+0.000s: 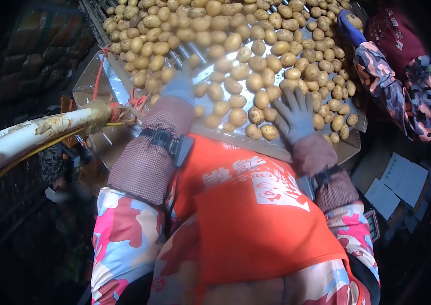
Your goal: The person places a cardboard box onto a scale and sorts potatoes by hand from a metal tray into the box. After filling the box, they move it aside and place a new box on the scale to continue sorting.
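Many potatoes point(236, 86) lie spread over a shiny metal sorting table point(248, 96). My left hand point(179, 85), in a grey-blue glove, is at the table's left side among the potatoes. Its fingers are smeared by motion, so I cannot make out whether they hold anything. My right hand point(296, 114), gloved the same way, lies palm down near the front edge with its fingers spread. Those fingertips are beside several potatoes, and no potato shows in their grip.
A co-worker's blue-gloved hand point(351, 31) is at the far right with a potato. A white wrapped pipe point(37, 134) juts in from the left, beside red string point(99, 73) and a cardboard box point(87, 84). White boxes point(403, 178) stand low at right.
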Motion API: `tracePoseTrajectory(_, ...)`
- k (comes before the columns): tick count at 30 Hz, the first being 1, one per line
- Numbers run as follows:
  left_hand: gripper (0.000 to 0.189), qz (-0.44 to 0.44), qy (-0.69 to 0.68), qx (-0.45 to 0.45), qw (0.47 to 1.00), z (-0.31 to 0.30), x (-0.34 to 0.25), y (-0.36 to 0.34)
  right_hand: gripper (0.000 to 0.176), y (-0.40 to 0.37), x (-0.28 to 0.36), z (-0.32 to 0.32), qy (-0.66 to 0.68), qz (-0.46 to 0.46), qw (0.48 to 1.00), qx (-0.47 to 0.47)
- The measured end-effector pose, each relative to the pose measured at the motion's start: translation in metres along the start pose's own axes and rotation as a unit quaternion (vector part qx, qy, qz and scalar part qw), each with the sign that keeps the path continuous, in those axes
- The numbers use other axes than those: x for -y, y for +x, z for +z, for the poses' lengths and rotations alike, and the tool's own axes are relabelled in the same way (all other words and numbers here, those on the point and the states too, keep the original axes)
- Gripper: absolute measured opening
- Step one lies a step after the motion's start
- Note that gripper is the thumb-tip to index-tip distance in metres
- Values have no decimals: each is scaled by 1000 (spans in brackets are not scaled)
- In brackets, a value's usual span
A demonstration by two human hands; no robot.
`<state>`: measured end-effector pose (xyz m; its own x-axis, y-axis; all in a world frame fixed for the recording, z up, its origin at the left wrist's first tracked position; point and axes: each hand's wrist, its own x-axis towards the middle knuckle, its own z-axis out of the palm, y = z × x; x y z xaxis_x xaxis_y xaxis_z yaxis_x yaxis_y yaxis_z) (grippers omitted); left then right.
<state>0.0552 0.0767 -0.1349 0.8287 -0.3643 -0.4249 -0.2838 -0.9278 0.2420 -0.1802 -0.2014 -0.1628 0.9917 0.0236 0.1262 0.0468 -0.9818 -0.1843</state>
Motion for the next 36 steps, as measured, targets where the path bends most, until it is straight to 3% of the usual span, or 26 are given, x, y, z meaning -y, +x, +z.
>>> tracePoseTrajectory(4, 58, 22, -46, 1, 999, -19, -18, -19, 56, 45, -22, 10, 15, -5, 998, -67)
tracePoseTrajectory(7, 55, 30, -33, -6, 999, -12, -16, -16, 48, 69, 0, -13, -60, 63, 983, -163)
tracePoseTrajectory(8, 54, 32, -25, -6, 999, -9, -17, -14, 31, 80, 31, -43, 62, 42, 985, -158)
tracePoseTrajectory(10, 52, 33, -5, -5, 999, -8, -20, -12, 11, 88, 80, -31, 91, -145, 981, 93)
tracePoseTrajectory(11, 51, 36, 8, -3, 999, -9, -24, -11, 9, 80, 91, 9, 76, -327, 941, 47)
tracePoseTrajectory(12, 51, 40, 22, -2, 999, -11, -26, -9, 17, 69, 97, 5, 92, -371, 923, -37)
tracePoseTrajectory(15, 48, 46, 71, -3, 996, -16, -34, -3, 22, 72, 100, 14, 94, -333, 933, 99)
tracePoseTrajectory(18, 43, 65, 49, -44, 996, 12, -7, 17, 20, 87, 117, 16, 38, -238, 920, 309)
tracePoseTrajectory(20, 33, 42, -25, -62, 997, 20, 4, 31, 20, 88, 115, 18, 6, -265, 933, 245)
tracePoseTrajectory(21, 30, -1, -221, -71, 973, 31, 10, 25, 20, 84, 115, 24, -7, -273, 937, 217)
tracePoseTrajectory(23, 32, -100, -550, -29, 829, 26, 5, -10, 20, 89, 111, 27, 50, -219, 951, 214)
tracePoseTrajectory(24, 38, -157, -674, 21, 722, 6, -4, -37, 23, 91, 106, 19, 89, -189, 958, 196)
tracePoseTrajectory(25, 37, -148, -739, 57, 655, -2, -4, -60, 26, 92, 102, 9, 130, -160, 962, 179)
tracePoseTrajectory(26, 38, -142, -796, 89, 581, -5, -2, -77, 27, 94, 98, -8, 211, -69, 966, 135)
tracePoseTrajectory(28, 39, -228, -887, 130, 380, 17, -2, -85, 28, 98, 83, -41, 353, 101, 929, 43)
tracePoseTrajectory(30, 41, -197, -921, 207, 265, 27, -10, -86, 33, 98, 74, -40, 316, 59, 945, -60)
tracePoseTrajectory(31, 42, -120, -922, 264, 255, 30, -22, -85, 36, 98, 74, -44, 317, 5, 946, -66)
tracePoseTrajectory(34, 46, -45, -918, 337, 206, 39, -39, -84, 40, 99, 63, -28, 301, -104, 948, -13)
tracePoseTrajectory(35, 48, -43, -921, 339, 187, 44, -39, -81, 38, 106, 49, -20, 312, -92, 945, 16)
tracePoseTrajectory(36, 49, -68, -928, 344, 129, 51, -34, -79, 37, 124, 28, -23, 337, -13, 941, 20)
